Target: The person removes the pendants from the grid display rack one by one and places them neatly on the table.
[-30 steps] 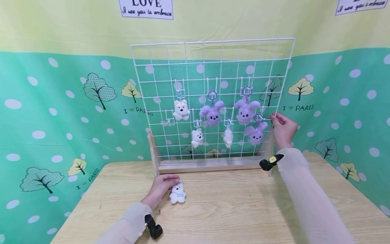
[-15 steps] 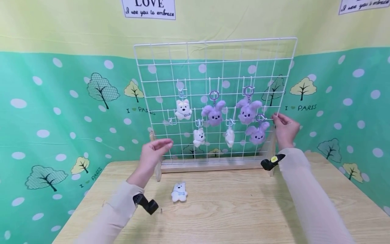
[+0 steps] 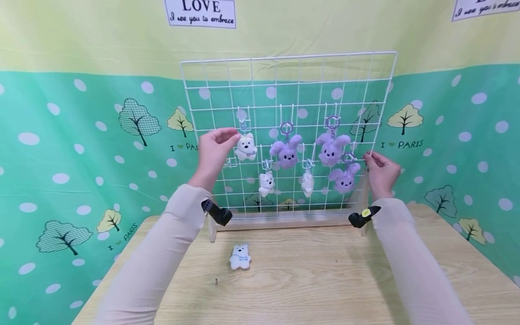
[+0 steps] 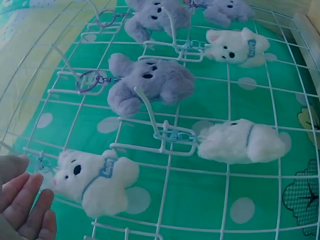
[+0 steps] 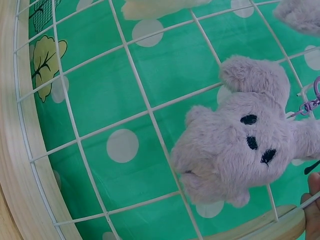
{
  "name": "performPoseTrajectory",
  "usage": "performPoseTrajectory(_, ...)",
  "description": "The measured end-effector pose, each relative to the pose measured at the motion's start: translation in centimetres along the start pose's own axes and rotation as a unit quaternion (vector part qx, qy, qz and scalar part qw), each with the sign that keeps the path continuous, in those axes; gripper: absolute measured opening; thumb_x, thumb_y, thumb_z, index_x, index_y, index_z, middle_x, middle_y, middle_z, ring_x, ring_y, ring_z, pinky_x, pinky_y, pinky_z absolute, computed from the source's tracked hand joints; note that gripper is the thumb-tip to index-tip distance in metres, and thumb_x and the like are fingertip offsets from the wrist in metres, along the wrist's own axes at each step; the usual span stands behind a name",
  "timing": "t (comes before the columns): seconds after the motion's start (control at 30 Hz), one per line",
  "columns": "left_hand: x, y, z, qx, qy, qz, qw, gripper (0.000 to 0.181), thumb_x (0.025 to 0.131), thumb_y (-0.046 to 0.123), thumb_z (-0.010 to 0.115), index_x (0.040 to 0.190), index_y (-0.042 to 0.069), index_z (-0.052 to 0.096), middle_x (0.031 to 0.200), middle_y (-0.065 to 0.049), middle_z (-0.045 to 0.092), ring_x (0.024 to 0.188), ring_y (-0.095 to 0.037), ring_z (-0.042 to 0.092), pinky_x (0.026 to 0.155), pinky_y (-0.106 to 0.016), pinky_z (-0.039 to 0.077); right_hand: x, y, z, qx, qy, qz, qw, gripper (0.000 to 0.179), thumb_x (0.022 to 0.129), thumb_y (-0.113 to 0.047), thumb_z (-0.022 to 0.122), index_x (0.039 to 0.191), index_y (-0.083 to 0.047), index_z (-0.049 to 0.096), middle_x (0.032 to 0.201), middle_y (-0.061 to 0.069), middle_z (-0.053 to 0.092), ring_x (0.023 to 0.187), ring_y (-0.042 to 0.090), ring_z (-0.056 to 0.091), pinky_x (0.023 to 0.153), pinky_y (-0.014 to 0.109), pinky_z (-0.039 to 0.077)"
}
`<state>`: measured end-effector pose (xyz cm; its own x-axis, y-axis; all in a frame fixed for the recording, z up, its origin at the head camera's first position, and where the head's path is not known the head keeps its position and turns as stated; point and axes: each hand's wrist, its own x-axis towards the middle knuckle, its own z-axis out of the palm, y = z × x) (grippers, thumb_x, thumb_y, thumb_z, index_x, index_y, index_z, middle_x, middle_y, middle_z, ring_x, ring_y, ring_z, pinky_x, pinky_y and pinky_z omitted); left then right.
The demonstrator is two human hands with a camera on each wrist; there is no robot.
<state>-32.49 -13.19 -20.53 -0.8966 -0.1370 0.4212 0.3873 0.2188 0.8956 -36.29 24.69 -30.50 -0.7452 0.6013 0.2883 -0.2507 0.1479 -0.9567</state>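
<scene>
My left hand (image 3: 216, 151) is raised beside the upper-left white plush bear keychain (image 3: 246, 147), which hangs from a hook on the white wire grid (image 3: 288, 83). In the left wrist view, thumb and fingers lie apart near the bear's blue clasp (image 4: 43, 163), and nothing shows held between them. At the grid's right edge, my right hand (image 3: 382, 174) pinches the wire. The nearest toy there is a purple plush bunny keychain (image 3: 344, 178), also seen as the plush bunny (image 5: 235, 135) in the right wrist view. Another white bear keychain (image 3: 240, 257) lies on the table.
Two more purple bunnies (image 3: 287, 152) and two smaller-looking white bears (image 3: 266, 183) hang on the grid. A hook (image 3: 230, 163) at lower left bears no toy. The wooden base (image 3: 284, 220) stands on the wooden table (image 3: 300, 275), before a patterned cloth.
My left hand has let go of the bear on the table and risen to the upper-left hanging bear. My right hand has stayed at the grid's edge.
</scene>
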Motion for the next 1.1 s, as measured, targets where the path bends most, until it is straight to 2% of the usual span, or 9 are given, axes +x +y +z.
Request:
performPoseTrajectory(0.1,0.9,0.1,0.8,0.0,0.022,-0.007,0.9997,0.027,0.087,0.017,0.068,0.113,0.008,0.066,0.109,-0.005,0.068,0.099,-0.013,0.062,0.088,-0.025,0.049,0.1,0.1,0.0,-0.001,0.002,-0.002,1.0,0.037,0.086,-0.029,0.067,0.119,-0.011,0.064,0.117,0.004,0.066,0.098,0.006,0.064,0.086,0.018,0.05)
performPoseTrajectory(0.2,1.2,0.3,1.5,0.023,0.042,0.0,0.9989,0.024,0.088,0.017,0.068,0.111,0.009,0.067,0.106,-0.005,0.068,0.096,-0.012,0.062,0.083,-0.023,0.051,0.1,0.2,0.0,0.0,0.004,-0.003,1.0,0.037,0.086,-0.029,0.068,0.119,-0.012,0.064,0.117,0.003,0.066,0.098,0.005,0.064,0.086,0.018,0.05)
performPoseTrajectory(0.33,1.4,0.5,2.2,0.05,0.056,0.01,0.9971,0.022,0.087,0.019,0.068,0.108,0.01,0.068,0.104,-0.004,0.068,0.093,-0.012,0.062,0.08,-0.023,0.051,0.1,0.1,-0.1,0.004,0.007,-0.001,1.0,0.037,0.085,-0.028,0.069,0.118,-0.012,0.065,0.116,0.003,0.066,0.096,0.005,0.064,0.085,0.017,0.05)
performPoseTrajectory(0.57,2.0,0.8,2.9,0.061,0.078,0.005,0.995,0.022,0.087,0.021,0.069,0.105,0.009,0.068,0.101,-0.005,0.068,0.09,-0.013,0.061,0.078,-0.023,0.051,0.2,0.2,0.0,-0.008,0.007,-0.005,0.9999,0.035,0.086,-0.03,0.068,0.117,-0.014,0.066,0.115,0.002,0.067,0.094,0.004,0.064,0.084,0.018,0.051)
performPoseTrajectory(0.9,2.4,-0.2,2.4,0.0,0.05,0.032,0.9982,0.021,0.087,0.018,0.069,0.104,0.007,0.068,0.1,-0.006,0.068,0.089,-0.013,0.062,0.078,-0.021,0.052,0.3,0.2,0.1,-0.013,0.001,-0.017,0.9998,0.036,0.086,-0.031,0.067,0.117,-0.012,0.066,0.115,0.002,0.067,0.097,0.004,0.064,0.085,0.018,0.05)
performPoseTrajectory(1.1,2.0,-0.2,2.1,-0.018,0.049,0.053,0.9972,0.021,0.086,0.022,0.07,0.102,0.009,0.069,0.098,-0.004,0.068,0.088,-0.013,0.061,0.076,-0.022,0.051,0.4,0.4,0.0,-0.01,0.0,-0.014,0.9998,0.036,0.086,-0.031,0.067,0.117,-0.013,0.066,0.116,0.003,0.067,0.097,0.005,0.064,0.085,0.018,0.05)
